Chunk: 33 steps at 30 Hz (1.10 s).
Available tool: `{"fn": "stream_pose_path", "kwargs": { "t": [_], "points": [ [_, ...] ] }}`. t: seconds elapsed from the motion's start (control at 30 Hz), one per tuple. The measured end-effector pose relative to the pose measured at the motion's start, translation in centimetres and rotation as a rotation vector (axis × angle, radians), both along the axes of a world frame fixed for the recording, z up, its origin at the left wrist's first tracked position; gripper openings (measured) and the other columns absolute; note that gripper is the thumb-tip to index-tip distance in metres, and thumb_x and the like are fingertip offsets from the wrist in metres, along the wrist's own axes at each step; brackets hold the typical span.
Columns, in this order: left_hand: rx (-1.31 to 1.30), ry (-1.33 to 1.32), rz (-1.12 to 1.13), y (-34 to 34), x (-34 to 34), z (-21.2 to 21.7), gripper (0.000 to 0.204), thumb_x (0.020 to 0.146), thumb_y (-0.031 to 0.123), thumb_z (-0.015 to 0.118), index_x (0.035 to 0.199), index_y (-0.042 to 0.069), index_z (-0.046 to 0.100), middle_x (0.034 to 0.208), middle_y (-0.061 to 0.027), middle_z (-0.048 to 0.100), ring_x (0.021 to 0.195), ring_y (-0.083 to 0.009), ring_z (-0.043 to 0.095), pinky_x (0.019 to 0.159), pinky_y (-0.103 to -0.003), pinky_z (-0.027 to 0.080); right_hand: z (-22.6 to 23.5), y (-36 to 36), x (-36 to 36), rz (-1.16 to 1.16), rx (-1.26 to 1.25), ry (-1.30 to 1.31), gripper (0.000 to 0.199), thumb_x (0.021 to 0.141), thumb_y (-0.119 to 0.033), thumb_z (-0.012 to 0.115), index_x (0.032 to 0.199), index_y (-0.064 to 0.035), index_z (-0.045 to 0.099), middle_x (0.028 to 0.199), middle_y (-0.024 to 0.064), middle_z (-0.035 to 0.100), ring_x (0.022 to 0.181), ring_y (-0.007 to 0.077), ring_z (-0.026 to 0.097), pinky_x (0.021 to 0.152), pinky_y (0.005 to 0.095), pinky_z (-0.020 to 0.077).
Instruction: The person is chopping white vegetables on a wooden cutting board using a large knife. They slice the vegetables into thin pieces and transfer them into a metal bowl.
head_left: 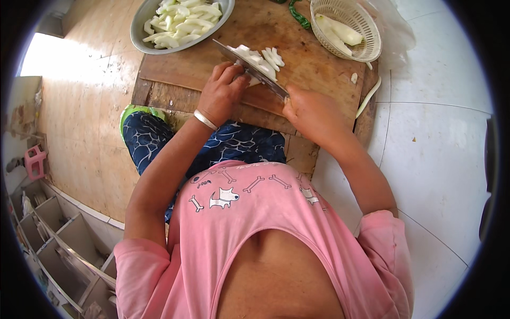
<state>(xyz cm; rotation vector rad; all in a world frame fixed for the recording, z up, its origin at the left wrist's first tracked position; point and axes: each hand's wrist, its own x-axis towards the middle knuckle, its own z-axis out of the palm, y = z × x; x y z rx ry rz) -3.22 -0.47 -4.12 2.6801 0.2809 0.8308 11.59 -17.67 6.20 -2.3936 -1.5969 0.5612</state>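
Note:
My right hand [309, 110] is closed around the handle of a kitchen knife, whose blade [265, 78] slants up to the left over the wooden cutting board [313, 69]. My left hand [224, 91] has its fingers curled down against the near side of the blade. They press on a pale peeled vegetable [253, 82], mostly hidden under the fingers and the knife. Beyond the blade lie white cut slices [272, 58], some fanned out. A metal basin [139, 33] at the far left holds many pale curved strips [183, 21].
A cream plastic basket [374, 45] with long peeled vegetables [340, 33] stands at the far right, beside a clear plastic bag [396, 32]. A green chili [300, 16] lies near it. A peel strip [368, 97] rests by the board's right edge. A pink stool [35, 162] is off left.

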Motion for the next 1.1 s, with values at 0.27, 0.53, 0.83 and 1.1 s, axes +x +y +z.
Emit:
{"fn": "stream_pose_path", "kwargs": {
  "t": [0.27, 0.53, 0.83, 1.1],
  "points": [
    [-0.003, -0.041, 0.003, -0.3, -1.2, 1.7, 0.021, 0.08, 0.01, 0.071, 0.101, 0.007, 0.068, 0.112, -0.0103, 0.064, 0.108, -0.0325, 0.058, 0.092, -0.041, 0.05, 0.0, -0.6, -0.2, 0.012, 0.047, -0.101, 0.015, 0.089, -0.019, 0.057, 0.095, -0.0049, 0.055, 0.079, 0.0185, 0.066, 0.075, 0.0389, 0.065, 0.065, 0.0508, 0.0486],
    [0.289, -0.439, 0.094, 0.5, -3.3, 8.8, 0.055, 0.082, 0.03, 0.081, 0.124, 0.004, 0.057, 0.129, -0.0179, 0.053, 0.119, -0.0359, 0.052, 0.1, -0.048, 0.042, 4.7, 0.5, 1.7, 0.253, 0.311, -0.595, 0.016, 0.084, -0.015, 0.065, 0.098, -0.0105, 0.058, 0.078, 0.0087, 0.057, 0.064, 0.0297, 0.063, 0.056, 0.0413, 0.0503],
    [0.069, 0.288, 0.081, 11.7, -0.1, 12.2, 0.05, 0.101, 0.047, 0.05, 0.143, 0.019, 0.052, 0.15, -0.0115, 0.047, 0.141, -0.0312, 0.04, 0.112, -0.05, 0.029, 5.0, 13.1, 4.7, 0.558, 0.609, -0.928, 0.009, 0.083, -0.016, 0.064, 0.092, -0.0155, 0.063, 0.072, 0.0031, 0.062, 0.063, 0.0186, 0.069, 0.053, 0.0313, 0.0534],
    [-0.16, 0.396, 0.035, 15.8, 3.4, 10.5, 0.064, 0.097, 0.064, 0.045, 0.14, 0.017, 0.054, 0.144, -0.0119, 0.05, 0.141, -0.0301, 0.04, 0.112, -0.055, 0.028, 4.6, 13.6, 6.9, 0.628, 0.611, -1.03, 0.006, 0.082, -0.017, 0.062, 0.088, -0.0171, 0.061, 0.069, -0.0005, 0.06, 0.059, 0.0155, 0.066, 0.053, 0.0293, 0.05]
  ]
}}
